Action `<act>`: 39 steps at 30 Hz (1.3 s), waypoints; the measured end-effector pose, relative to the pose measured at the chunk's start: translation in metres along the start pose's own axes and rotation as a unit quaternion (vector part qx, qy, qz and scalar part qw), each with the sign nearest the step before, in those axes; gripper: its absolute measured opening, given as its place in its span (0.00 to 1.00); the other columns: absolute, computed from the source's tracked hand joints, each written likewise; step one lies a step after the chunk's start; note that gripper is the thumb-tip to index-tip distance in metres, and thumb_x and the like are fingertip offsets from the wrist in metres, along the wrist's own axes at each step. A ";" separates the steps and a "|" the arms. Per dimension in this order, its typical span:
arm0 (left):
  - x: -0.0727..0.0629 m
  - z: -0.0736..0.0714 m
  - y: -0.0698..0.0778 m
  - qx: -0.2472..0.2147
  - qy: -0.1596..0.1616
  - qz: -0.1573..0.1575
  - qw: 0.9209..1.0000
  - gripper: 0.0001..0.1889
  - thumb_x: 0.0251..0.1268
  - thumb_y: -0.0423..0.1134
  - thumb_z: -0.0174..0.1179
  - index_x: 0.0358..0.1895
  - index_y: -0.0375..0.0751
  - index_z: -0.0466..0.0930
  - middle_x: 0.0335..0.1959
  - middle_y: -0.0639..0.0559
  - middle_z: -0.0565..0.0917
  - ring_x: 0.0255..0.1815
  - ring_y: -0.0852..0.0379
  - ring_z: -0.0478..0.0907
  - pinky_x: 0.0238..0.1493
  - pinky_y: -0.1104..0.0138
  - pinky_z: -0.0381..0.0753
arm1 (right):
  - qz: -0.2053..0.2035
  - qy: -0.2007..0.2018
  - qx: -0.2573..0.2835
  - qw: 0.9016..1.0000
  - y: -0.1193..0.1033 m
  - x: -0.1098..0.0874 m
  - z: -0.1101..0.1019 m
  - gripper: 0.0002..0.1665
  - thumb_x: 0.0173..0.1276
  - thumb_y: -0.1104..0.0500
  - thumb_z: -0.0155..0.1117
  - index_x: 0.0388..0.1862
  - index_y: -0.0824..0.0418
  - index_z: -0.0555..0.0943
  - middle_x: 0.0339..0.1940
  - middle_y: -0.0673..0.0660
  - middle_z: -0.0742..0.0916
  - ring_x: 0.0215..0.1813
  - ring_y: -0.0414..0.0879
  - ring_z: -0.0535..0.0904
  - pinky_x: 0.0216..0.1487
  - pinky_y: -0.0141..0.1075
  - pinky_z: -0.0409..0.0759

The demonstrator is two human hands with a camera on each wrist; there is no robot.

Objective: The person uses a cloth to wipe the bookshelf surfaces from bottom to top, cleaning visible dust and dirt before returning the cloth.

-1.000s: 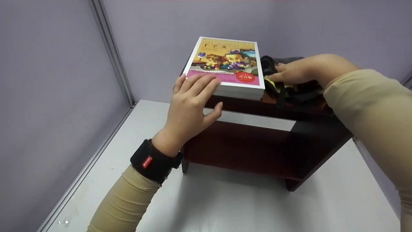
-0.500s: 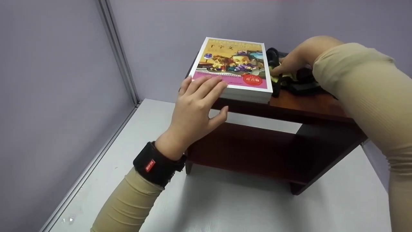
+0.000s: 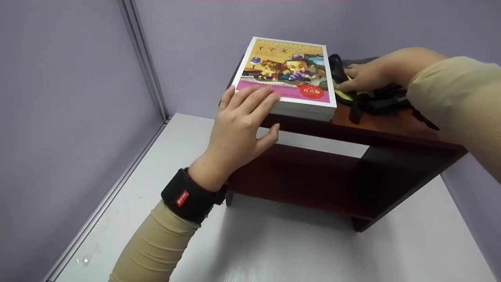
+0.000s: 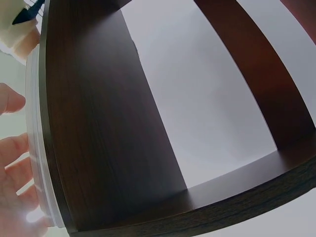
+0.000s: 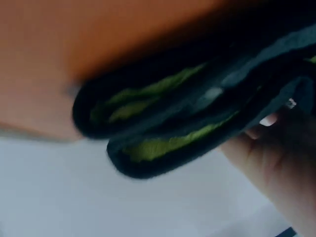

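A thick book [image 3: 289, 66] with a yellow and pink cartoon cover lies flat on the left of a dark red-brown wooden stand [image 3: 395, 126]. The fingers of my left hand [image 3: 238, 127] rest straight on the book's near edge, thumb spread apart. In the left wrist view, fingers [image 4: 17, 170] reach along the layered page edges [image 4: 42, 163]. Right beside the book, my right hand [image 3: 375, 74] presses down on a folded black cloth item with yellow-green lining [image 5: 173, 143], straps trailing from it. Thumb and forefinger look extended; the other fingertips are hidden in the folds.
Below the stand's top is a lower shelf [image 3: 301, 176], with a solid side panel [image 3: 391, 176] at right. The stand is on a white floor [image 3: 274, 250], close to grey-lilac walls [image 3: 195, 23]. A metal corner post [image 3: 145, 58] rises at left.
My right hand lifted at the wrist half a second ago and lies lower now on the cloth item, whose straps spread wider. The left hand stays on the book; the view shifted slightly.
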State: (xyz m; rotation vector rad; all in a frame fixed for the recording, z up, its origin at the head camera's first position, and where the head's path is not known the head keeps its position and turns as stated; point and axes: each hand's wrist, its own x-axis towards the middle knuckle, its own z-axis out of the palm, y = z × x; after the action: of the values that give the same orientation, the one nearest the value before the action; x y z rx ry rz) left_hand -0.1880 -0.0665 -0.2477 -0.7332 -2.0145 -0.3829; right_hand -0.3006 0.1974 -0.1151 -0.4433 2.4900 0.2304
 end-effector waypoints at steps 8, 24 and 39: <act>-0.006 -0.006 -0.006 -0.011 0.011 0.002 1.000 0.23 0.60 0.49 0.54 0.57 0.42 0.77 0.56 0.50 0.77 0.59 0.51 0.68 0.63 0.51 0.54 | 0.000 0.053 -0.045 0.998 -0.031 -0.033 0.036 0.53 0.69 0.31 0.29 0.72 0.71 0.36 0.70 0.78 0.43 0.68 0.75 0.40 0.63 0.65 0.44; -0.007 -0.005 -0.005 -0.030 0.024 -0.003 0.999 0.23 0.58 0.47 0.57 0.56 0.42 0.78 0.56 0.48 0.77 0.58 0.49 0.69 0.64 0.49 0.52 | 0.048 0.097 0.014 0.994 -0.063 -0.058 0.059 0.49 0.70 0.33 0.32 0.74 0.67 0.39 0.70 0.77 0.49 0.69 0.71 0.48 0.62 0.61 0.54; -0.008 -0.007 -0.007 -0.021 0.023 -0.002 1.000 0.22 0.58 0.46 0.58 0.55 0.42 0.78 0.56 0.49 0.78 0.58 0.49 0.69 0.63 0.47 0.54 | 0.065 0.020 0.004 0.998 -0.039 -0.018 0.012 0.49 0.72 0.36 0.26 0.70 0.75 0.31 0.69 0.78 0.40 0.71 0.68 0.33 0.66 0.59 0.32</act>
State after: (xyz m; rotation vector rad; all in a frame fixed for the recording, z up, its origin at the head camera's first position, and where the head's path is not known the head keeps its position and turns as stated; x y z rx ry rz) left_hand -0.1848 -0.0779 -0.2506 -0.7407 -1.9695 -0.4421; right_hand -0.2660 0.1687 -0.1162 -0.2842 2.5610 0.2653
